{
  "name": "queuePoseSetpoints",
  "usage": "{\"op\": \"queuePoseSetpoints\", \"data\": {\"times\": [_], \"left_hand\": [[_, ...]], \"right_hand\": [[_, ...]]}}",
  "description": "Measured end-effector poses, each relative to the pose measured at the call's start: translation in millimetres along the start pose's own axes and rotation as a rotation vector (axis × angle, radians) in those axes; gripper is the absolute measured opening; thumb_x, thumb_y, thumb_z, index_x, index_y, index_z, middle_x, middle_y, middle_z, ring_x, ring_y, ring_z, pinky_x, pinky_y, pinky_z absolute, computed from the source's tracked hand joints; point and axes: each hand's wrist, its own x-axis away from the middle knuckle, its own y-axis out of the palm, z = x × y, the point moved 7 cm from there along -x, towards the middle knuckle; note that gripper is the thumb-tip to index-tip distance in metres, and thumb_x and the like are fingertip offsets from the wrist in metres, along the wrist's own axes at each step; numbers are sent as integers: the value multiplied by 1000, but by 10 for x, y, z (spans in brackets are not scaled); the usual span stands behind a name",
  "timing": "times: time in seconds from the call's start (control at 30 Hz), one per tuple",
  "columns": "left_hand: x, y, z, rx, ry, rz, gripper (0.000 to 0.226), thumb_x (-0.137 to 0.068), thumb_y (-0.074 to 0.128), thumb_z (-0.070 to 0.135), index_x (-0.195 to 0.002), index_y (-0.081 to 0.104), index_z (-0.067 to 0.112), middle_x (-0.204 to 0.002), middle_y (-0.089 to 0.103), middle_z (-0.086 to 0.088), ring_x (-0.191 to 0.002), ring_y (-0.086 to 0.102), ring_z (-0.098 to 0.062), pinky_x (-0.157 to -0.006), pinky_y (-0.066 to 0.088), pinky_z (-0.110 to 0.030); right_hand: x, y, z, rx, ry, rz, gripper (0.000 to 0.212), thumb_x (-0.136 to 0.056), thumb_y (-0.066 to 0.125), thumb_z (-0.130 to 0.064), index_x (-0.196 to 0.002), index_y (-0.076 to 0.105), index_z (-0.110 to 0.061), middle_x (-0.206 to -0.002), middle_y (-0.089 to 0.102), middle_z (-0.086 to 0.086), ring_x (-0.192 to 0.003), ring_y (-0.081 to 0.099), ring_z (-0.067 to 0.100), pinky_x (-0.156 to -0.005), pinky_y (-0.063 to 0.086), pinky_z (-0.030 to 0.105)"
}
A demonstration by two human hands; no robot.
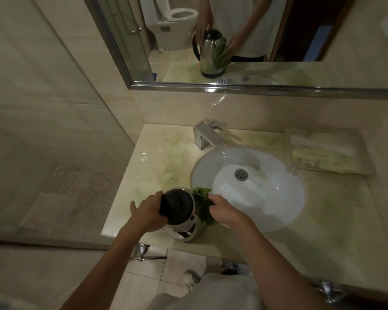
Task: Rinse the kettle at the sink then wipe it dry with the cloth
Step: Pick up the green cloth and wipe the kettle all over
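Head: kettle (182, 218) upright on counter (132, 175), spout toward sink (278, 211).

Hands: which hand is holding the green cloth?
The right hand, pressing the green cloth against the kettle beside the sink. The left hand only steadies its lid.

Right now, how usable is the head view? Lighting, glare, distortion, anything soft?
Head view: dim, warm-green cast; glare patch in the sink basin and on the countertop; wide-angle bowing on the mirror frame and walls; kettle lid reads as a dark blob; cloth and right hand slightly soft; left hand clear enough; the mirror shows the kettle body more clearly.
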Motion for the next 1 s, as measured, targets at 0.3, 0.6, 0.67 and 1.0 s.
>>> {"op": "queuePoseSetpoints", "data": {"times": [0.3, 0.6, 0.67, 1.0], "left_hand": [[165, 3, -50, 815, -18, 362, 58, -62, 54, 34, -120, 56, 34, -114, 62, 9, -109, 57, -15, -109, 21, -36], [119, -141, 87, 535, 85, 632, 25, -87, 40, 43, -101, 57, 32, -93, 64, 16, -91, 56, -5, -95, 25, -33], [65, -173, 83, 532, 85, 642, 21, -89, 38, 40, -95, 56, 32, -87, 65, 16, -87, 57, -3, -95, 28, -36], [-207, -296, 40, 452, 106, 647, 23, -94, 35, 26, -98, 58, 24, -105, 62, 6, -100, 43, -9, -90, 23, -30]], "right_hand": [[74, -222, -328, -8, -135, 33, 48, -86, 36, 13, -96, 76, -11, -73, 64, -10, -73, 61, 7, -58, 45, 11], [-185, -7, -422, 104, -111, -28, 45, -90, 34, 6, -105, 71, -15, -94, 64, 6, -91, 61, 23, -65, 48, 23], [-193, 27, -242, 125, -42, -35, 40, -90, 34, 4, -96, 67, -19, -96, 64, 8, -96, 62, 27, -74, 52, 31], [-83, 50, -674, 182, -164, -28, 47, -87, 36, 7, -62, 57, -27, -68, 55, -4, -67, 52, 11, -57, 39, 22]]}}
